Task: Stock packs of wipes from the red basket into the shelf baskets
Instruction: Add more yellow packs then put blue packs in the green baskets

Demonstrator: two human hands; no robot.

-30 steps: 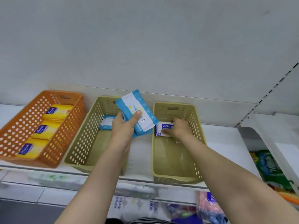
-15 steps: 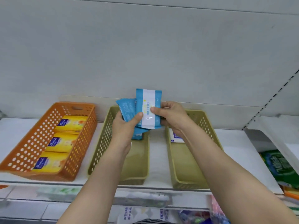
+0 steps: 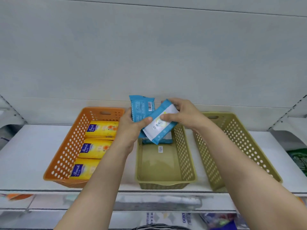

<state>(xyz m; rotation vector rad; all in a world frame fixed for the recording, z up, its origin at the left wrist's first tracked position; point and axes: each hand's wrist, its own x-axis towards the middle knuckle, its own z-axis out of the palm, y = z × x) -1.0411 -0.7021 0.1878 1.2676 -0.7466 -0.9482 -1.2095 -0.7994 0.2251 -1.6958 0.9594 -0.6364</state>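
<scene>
Both hands have come away from the right basket and now meet above the back of the middle olive basket (image 3: 166, 179). 1 second ago the right hand (image 3: 182, 113) was down inside the right olive basket (image 3: 239, 146), touching a white pack there; half a second ago it had come up to the packs that the left hand carried. Now it grips the front blue-and-white pack (image 3: 158, 124), thumb on the face and fingers curled over the top edge, and the pack is tilted with its lower corner pointing into the middle basket. The left hand (image 3: 131, 128) is closed around a second blue pack (image 3: 142, 107), which stands behind the first with its barcode side to us; the thumb of this hand also touches the front pack. How many packs the left hand holds I cannot tell.

In the middle basket 1 blue pack (image 3: 156, 140) already lies at the back, partly hidden under the held pack. The rest of this basket shows only a small white label on its floor.

I think the person is separating 1 pack from the bundle to lay it in the middle basket, in front of the pack already there. The orange basket (image 3: 66, 156) on the left holds 3 yellow packs in a row. The red basket is not in view.
</scene>
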